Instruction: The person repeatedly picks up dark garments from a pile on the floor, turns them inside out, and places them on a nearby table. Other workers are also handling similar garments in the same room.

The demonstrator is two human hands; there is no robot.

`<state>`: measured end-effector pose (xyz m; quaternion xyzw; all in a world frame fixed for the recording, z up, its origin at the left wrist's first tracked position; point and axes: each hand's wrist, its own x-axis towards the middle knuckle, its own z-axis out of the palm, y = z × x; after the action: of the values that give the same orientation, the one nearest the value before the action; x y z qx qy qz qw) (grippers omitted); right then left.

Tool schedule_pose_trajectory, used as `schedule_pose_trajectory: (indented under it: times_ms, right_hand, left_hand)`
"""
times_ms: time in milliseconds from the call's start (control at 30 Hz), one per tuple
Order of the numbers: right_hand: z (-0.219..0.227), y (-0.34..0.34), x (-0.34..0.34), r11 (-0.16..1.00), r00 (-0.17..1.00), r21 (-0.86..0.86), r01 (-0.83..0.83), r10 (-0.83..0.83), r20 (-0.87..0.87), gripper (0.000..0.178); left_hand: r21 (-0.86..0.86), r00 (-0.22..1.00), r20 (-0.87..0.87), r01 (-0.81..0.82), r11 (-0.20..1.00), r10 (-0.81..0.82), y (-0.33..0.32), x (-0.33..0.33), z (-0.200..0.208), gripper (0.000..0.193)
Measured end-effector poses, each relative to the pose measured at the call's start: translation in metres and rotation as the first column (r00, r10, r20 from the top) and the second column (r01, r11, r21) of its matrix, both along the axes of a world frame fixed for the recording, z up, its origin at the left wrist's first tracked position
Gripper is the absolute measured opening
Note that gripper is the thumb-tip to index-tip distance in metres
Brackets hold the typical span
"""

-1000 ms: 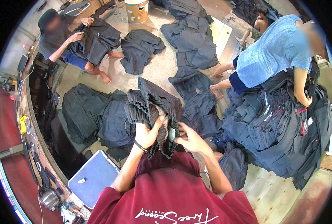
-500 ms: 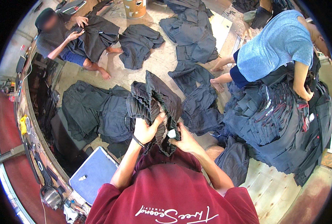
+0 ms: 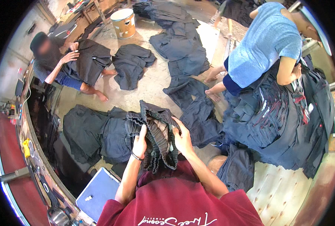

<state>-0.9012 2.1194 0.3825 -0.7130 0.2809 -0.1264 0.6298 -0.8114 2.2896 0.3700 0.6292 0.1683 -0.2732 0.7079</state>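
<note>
At the centre of the frame, one bundle [image 3: 156, 147] of dark cloth with gathered edges stands between two bare hands, just above the maroon shirt [image 3: 182, 196]. From where I stand I can't count its folds. The left hand [image 3: 139, 143] holds its left side, a single dark band [image 3: 136, 156] round that wrist; the right hand [image 3: 182, 139] is closed on its right edge, fingers toward the top. Both touch the cloth, with the bundle filling the narrow space between them.

Two co-workers show clearly. One, upper left, sits with both hands on one dark garment [image 3: 87, 60]; one more [image 3: 132, 66] lies near that person's feet. The other, upper right, in one blue shirt [image 3: 265, 45], bends over one big pile [image 3: 273, 120], too many pieces to count. Just left of the bundle, dark clothes [image 3: 84, 132] overlap on the floor. I see one drum [image 3: 123, 24] at upper left of centre, and at lower left one blue board [image 3: 99, 197] bearing one small white thing [image 3: 88, 197].
</note>
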Motion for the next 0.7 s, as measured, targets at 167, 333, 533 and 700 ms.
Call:
schedule_pose_trajectory:
  times_ms: [167, 333, 533, 700]
  right_hand:
    - [-0.018, -0.039, -0.022, 0.971, 0.998, -0.237, -0.033, 0.018, -0.068, 0.044]
    - [0.008, -0.148, -0.07, 0.883, 0.973, -0.47, -0.023, -0.088, -0.212, 0.045]
    - [0.023, -0.199, -0.099, 0.8, 0.903, -0.574, -0.177, -0.1, -0.418, 0.043]
    - [-0.073, -0.186, -0.108, 0.654, 0.821, -0.679, -0.333, -0.153, -0.549, 0.048]
  left_hand:
    - [0.271, 0.971, 0.053, 0.212, 0.939, -0.234, -0.008, 0.003, -0.031, 0.029]
    - [0.104, 0.971, 0.168, 0.153, 0.983, -0.169, 0.015, 0.014, -0.043, 0.024]
    - [0.056, 0.929, 0.286, 0.227, 0.972, -0.233, 0.038, 0.015, -0.04, 0.015]
    - [0.025, 0.907, 0.358, 0.229, 0.973, -0.223, 0.034, 0.01, -0.039, 0.021]
